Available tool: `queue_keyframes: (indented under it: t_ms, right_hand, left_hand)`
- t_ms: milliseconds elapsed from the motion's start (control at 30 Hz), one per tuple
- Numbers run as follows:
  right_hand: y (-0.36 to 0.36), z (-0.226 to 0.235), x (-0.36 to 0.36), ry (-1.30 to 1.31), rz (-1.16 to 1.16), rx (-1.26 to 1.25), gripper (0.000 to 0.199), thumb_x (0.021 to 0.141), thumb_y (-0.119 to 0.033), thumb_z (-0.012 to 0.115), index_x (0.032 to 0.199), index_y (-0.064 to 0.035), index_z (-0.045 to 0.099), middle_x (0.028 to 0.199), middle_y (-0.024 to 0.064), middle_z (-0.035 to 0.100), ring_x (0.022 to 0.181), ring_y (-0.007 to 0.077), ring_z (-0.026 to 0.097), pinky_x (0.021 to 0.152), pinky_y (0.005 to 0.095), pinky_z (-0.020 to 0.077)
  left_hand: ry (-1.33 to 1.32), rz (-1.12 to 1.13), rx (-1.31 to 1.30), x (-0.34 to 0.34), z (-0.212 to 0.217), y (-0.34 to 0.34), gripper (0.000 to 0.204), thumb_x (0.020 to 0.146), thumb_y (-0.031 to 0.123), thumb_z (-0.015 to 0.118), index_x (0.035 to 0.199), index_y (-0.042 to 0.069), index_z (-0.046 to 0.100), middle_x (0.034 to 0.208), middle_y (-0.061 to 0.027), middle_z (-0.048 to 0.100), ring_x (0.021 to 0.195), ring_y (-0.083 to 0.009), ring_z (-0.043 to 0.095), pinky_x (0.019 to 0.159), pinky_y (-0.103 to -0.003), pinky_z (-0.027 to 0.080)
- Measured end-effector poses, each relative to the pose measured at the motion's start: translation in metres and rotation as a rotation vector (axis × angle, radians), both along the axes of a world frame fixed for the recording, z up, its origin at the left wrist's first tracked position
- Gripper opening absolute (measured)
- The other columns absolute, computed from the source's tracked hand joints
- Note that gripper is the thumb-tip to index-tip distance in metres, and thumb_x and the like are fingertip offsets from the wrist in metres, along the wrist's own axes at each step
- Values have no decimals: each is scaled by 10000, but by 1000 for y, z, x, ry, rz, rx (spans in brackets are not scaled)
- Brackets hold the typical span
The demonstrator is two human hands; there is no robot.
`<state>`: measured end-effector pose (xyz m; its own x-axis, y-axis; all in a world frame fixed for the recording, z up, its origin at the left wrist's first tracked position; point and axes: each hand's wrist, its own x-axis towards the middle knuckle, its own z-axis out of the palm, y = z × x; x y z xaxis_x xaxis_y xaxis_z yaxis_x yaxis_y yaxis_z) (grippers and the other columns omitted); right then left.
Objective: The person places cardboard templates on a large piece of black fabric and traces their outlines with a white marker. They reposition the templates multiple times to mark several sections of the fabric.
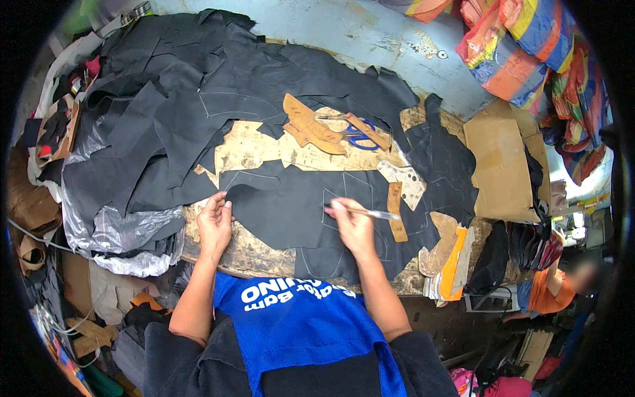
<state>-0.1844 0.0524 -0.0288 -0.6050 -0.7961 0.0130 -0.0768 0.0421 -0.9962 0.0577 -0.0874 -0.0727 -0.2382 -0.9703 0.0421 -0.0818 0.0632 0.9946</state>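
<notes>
A sheet of black leather point(291, 208) with faint traced outlines lies on a worn wooden table point(254, 149). My left hand point(215, 221) pinches the sheet's left edge, holding it flat. My right hand point(350, 221) grips a thin silver pen point(370, 213), its tip pointing right, over the traced lines on the sheet. The pen's tip end lies near a narrow brown pattern piece point(395, 218) resting on the leather.
Blue-handled scissors point(357, 137) and tan pattern pieces point(307, 126) lie at the table's far side. Black leather scraps point(165, 99) pile on the left over silver plastic point(132, 231). A cardboard box point(499, 165) stands right. Another person point(559, 288) sits at lower right.
</notes>
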Motion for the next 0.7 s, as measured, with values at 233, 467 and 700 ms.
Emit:
queue_keyframes:
  t_ms: [233, 467, 700]
  right_hand:
    - [-70, -10, 17, 314, 130, 63, 216, 852, -213, 635, 865, 2, 632, 740, 111, 661, 668, 209, 646, 624, 312, 500]
    - [-32, 5, -8, 412, -54, 132, 194, 866, -184, 601, 789, -7, 624, 680, 135, 642, 612, 243, 629, 572, 341, 477]
    - [83, 1, -73, 938, -591, 620, 263, 706, -136, 726, 933, -20, 660, 894, 172, 650, 899, 336, 588, 793, 410, 464]
  left_hand:
    - [0, 20, -60, -3, 6, 5, 239, 885, -7, 545, 1123, -26, 555, 865, -38, 605, 695, -32, 543, 573, -169, 457]
    - [-12, 22, -62, -4, 9, 6, 310, 879, -11, 543, 1188, -11, 519, 822, -44, 581, 654, -27, 514, 569, -162, 435]
    - [-93, -2, -56, -3, 13, 6, 557, 851, -31, 584, 1351, 54, 356, 922, -36, 570, 738, -38, 516, 619, -151, 424]
